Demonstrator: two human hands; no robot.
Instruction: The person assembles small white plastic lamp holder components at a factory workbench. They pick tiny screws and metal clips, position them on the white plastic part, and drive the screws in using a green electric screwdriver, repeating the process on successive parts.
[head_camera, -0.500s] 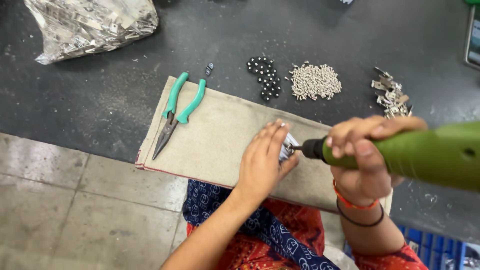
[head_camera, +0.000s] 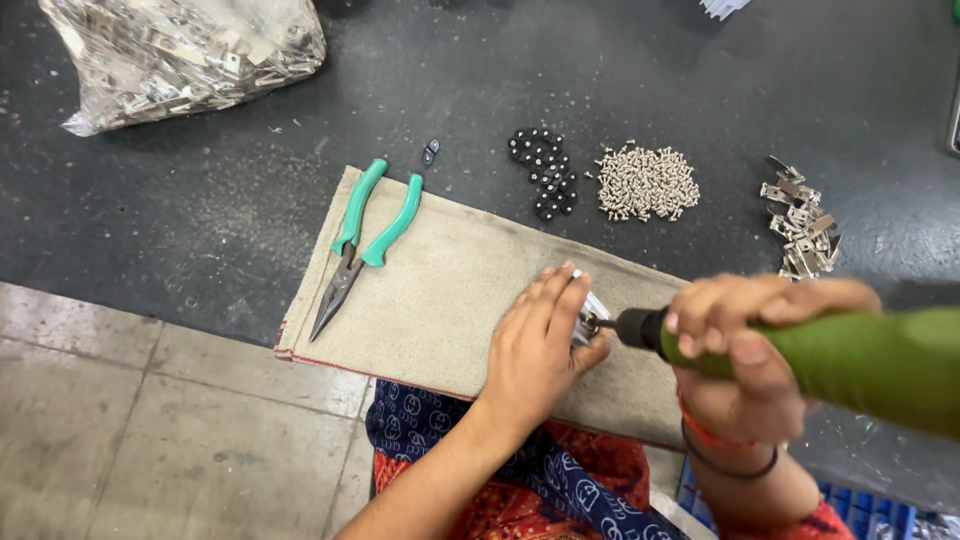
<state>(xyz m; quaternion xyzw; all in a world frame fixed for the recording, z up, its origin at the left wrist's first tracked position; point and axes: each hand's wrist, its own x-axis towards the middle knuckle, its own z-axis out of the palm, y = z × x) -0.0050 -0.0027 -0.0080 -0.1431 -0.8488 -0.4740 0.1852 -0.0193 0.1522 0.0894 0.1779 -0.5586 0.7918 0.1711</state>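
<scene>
My left hand (head_camera: 545, 345) presses a small metal bracket (head_camera: 592, 312) flat against the beige cloth pad (head_camera: 450, 290); the fingers hide most of the bracket. My right hand (head_camera: 745, 350) grips a green electric screwdriver (head_camera: 850, 360) lying nearly level. Its black nose and bit (head_camera: 605, 324) meet the bracket right at my left fingertips.
Green-handled long-nose pliers (head_camera: 365, 235) lie on the pad's left end. On the dark bench beyond sit a heap of black round parts (head_camera: 543, 170), a heap of silver screws (head_camera: 647, 182), several metal brackets (head_camera: 803, 225) and a clear bag of metal parts (head_camera: 180, 55). The bench edge runs along the tiled floor (head_camera: 130, 410).
Both hands keep the same hold on the bracket and the screwdriver; the view has shifted slightly.
</scene>
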